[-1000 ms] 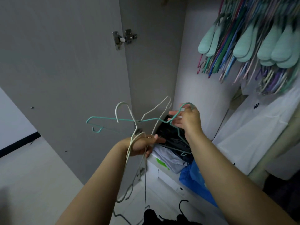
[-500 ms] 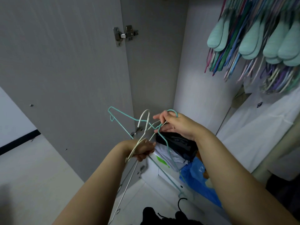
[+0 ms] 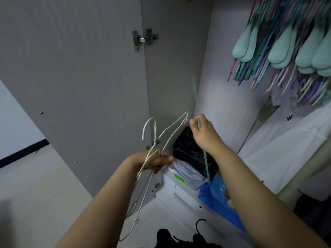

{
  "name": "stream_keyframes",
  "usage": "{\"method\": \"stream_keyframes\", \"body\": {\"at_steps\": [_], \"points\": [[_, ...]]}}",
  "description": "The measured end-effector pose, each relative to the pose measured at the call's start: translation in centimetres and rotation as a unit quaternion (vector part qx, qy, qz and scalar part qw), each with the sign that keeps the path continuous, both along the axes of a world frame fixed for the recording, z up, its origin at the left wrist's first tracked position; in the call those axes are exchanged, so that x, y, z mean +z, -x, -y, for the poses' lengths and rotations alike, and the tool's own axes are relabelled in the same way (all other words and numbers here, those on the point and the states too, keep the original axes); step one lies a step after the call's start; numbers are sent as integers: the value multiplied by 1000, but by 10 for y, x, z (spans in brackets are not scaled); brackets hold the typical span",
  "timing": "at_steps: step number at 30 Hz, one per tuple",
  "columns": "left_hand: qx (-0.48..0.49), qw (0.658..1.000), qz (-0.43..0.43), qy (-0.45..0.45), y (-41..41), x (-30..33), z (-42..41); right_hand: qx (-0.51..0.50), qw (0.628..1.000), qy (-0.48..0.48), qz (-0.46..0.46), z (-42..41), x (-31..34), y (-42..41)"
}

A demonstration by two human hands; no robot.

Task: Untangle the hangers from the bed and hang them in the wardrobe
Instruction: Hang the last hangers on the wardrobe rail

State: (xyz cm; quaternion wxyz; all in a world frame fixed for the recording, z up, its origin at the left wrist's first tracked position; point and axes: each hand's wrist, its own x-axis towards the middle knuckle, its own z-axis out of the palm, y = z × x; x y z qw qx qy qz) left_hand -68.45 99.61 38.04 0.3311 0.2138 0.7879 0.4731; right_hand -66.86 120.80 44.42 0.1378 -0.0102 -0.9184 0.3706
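You are standing at the open wardrobe with your hands apart, each one clamped on its own wire: your right hand [image 3: 203,133] is pinching the teal hanger [image 3: 200,129], which is showing almost edge-on and running steeply up past your fingers and down behind your wrist, while your left hand [image 3: 157,161] is gripping the cream hangers [image 3: 157,140] at their necks, hooks pointing up and bodies trailing down toward the floor. Judging by the gap between them, the teal one is looking free of the bundle, so you are probably at the hanging step. To do it well, you should be turning the teal hanger until its hook is facing the rail, lifting it up and to the right toward the hung hangers [image 3: 286,51], and feeding the hook into a gap instead of pushing into that crowded row; the rail itself is out of view. Keep the cream bundle low and well aside so its hooks are not catching again. The teal and cream hangers are thin coated wire, slim and springy, with open hooks that snag easily. Some of the hung ones have broad, pale green shoulder pads, smooth and rounded, among thinner coloured rods. Below, a black bag [image 3: 191,151] is looking glossy and crinkled, lying on folded pale cloth [image 3: 186,174], with a blue bag [image 3: 216,199] beside them, soft things a dangling wire end could hook.
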Motion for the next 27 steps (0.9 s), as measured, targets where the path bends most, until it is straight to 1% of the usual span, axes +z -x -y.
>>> {"method": "stream_keyframes", "body": {"at_steps": [2,4,6,8,10,12,14,16,17,19,20,22,24,25,26,27], "points": [[36,998,42,-36,-2,-1,7,-27,1000,11,9,-14,-6,4],[105,993,44,-42,-2,-2,12,-43,997,28,55,-27,-9,6],[198,979,-14,-34,-1,-3,14,-56,994,35,92,-30,-11,5],[257,961,-99,-32,0,-4,12,-64,993,54,82,-20,-8,2],[247,956,-152,-42,-1,-2,4,-60,994,77,56,1,-5,-3],[198,964,-176,-28,-3,3,-5,-53,994,86,43,27,-1,-7],[172,964,-202,-3,-2,7,-12,-46,994,84,54,44,4,-9],[174,958,-227,7,1,11,-11,-15,995,62,75,47,6,-8],[175,958,-225,12,0,12,-9,10,996,34,87,42,7,-7],[169,965,-201,6,-2,18,1,59,993,-53,92,23,5,-2],[166,970,-177,-5,-3,20,7,75,988,-106,87,11,2,0],[146,982,-102,-57,-3,25,22,83,972,-196,96,-18,-4,5],[116,987,-40,-108,-1,29,38,70,956,-255,127,-45,-11,8],[110,987,-26,-116,0,30,46,57,953,-259,149,-56,-13,9],[114,986,-25,-116,2,30,53,46,955,-235,175,-65,-12,10],[131,984,-31,-113,4,28,59,40,963,-180,199,-72,-10,9]]}}
